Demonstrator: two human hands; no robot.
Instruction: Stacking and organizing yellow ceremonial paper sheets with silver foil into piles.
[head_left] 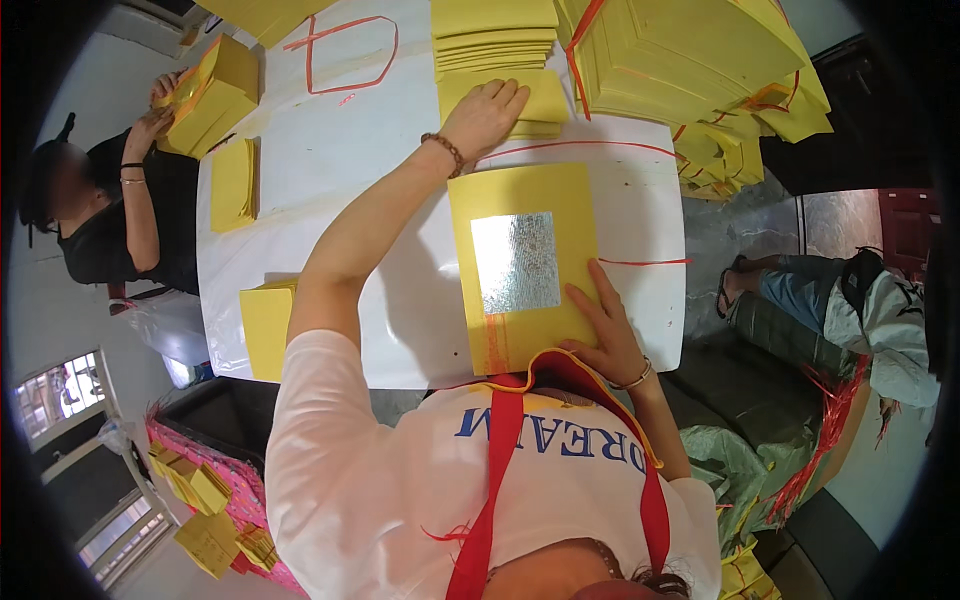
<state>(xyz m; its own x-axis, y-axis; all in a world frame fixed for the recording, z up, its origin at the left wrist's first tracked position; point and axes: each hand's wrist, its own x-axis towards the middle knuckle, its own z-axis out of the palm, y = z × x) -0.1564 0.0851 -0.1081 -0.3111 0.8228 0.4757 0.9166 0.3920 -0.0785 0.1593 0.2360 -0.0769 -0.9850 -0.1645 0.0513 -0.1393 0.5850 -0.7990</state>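
Note:
In front of me on the white table lies a stack of yellow paper sheets [460, 220], its top sheet bearing a silver square [518, 262] and an orange-red smear at the near end. My right hand [608, 335] rests at its lower right edge with fingers spread. Farther off, my left hand [485, 118] reaches across to another yellow paper pile [545, 100]. Its fingers are stretched over the top of that pile, close together; whether a sheet is pinched beneath them is hidden.
Tied yellow paper bundles [660, 60] fill the far right of the table [380, 130]. Smaller yellow piles [233, 185] line its left side. A person in black [110, 220] handles a yellow bundle [215, 95] at left. Another person [850, 290] is at right, beside red string [825, 430].

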